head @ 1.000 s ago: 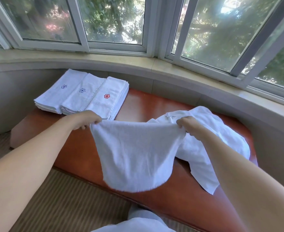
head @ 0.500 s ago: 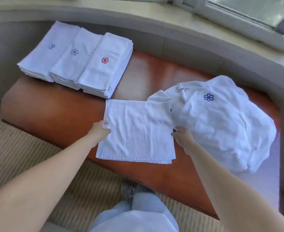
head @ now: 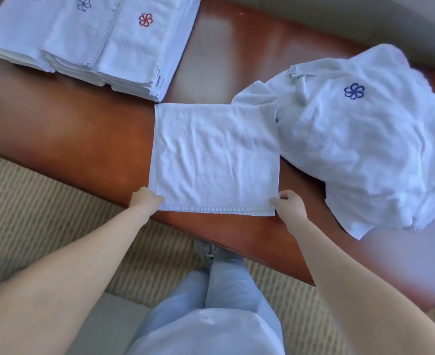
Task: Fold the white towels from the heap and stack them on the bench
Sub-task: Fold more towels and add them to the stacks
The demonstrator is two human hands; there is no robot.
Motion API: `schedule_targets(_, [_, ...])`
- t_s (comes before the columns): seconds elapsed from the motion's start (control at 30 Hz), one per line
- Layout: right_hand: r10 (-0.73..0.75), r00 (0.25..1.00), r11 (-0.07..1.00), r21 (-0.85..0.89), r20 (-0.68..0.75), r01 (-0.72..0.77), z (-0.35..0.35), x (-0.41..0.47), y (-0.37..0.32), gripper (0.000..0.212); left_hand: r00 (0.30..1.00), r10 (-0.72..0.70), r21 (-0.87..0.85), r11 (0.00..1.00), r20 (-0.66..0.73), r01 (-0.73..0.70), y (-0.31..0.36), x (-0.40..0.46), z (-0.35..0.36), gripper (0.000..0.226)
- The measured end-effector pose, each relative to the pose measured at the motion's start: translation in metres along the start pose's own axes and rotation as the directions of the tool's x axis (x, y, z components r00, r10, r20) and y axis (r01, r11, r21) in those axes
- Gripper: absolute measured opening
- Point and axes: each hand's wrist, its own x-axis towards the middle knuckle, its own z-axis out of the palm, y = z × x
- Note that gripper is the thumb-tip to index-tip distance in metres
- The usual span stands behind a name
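Striped beige carpet (head: 44, 213) lies closest beneath us, with our pale blue trousers (head: 224, 298) and one grey shoe (head: 204, 249) standing on it against the near edge of the reddish-brown tabletop (head: 83, 129). Our two bare forearms reach forward from the lower corners. Our left hand (head: 145, 201) pinches the near left corner of the flat white towel (head: 215, 160), fingers curled onto the cloth. Our right hand (head: 288, 203) pinches the near right corner the same way, so both hands are closed on that towel, one at each end of its hemmed near edge. That edge lies just inside the front rim of the tabletop.

We see the towel spread out square and smooth, with light creases across the middle. Its far right corner touches the heap of white towels (head: 365, 155), which sits rumpled on the right side of the tabletop, spilling toward the front edge. On top of the heap shows a blue embroidered flower (head: 354, 91) and, near its far left, a small white label (head: 294, 70).

Farther away on the left, we see the stacks of folded towels (head: 95, 47) set side by side in a row, touching one another. The rightmost stack bears a red flower (head: 145, 20), the next one a blue flower (head: 83, 4). The nearest corner of that row sits just beyond the spread towel's far left corner.
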Motion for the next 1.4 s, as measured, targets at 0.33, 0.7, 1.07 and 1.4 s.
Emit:
schedule_targets(0.33, [-0.062, 0.998, 0.997, 0.052, 0.019, 0.061, -0.001, -0.011, 0.000, 0.014, 0.997, 0.070, 0.035, 0.997, -0.039, -0.069, -0.013, -0.005, 0.008, 0.013])
schedule_targets(0.7, [-0.080, 0.995, 0.953, 0.288, -0.054, 0.092, 0.000, -0.034, -0.006, 0.020, 0.954, 0.185, -0.219, 0.946, -0.238, -0.238, -0.024, -0.011, -0.007, 0.017])
schedule_targets(1.07, [-0.189, 0.974, 0.965, -0.207, -0.125, 0.161, 0.036, -0.044, 0.026, 0.025, 0.956, 0.230, -0.016, 0.971, -0.185, -0.237, -0.059, 0.011, 0.010, 0.023])
schedule_targets(1.4, [-0.021, 0.999, 0.998, -0.053, -0.032, 0.019, 0.015, -0.026, -0.010, 0.019, 0.967, 0.215, -0.169, 0.957, -0.138, -0.237, -0.029, 0.009, -0.015, 0.009])
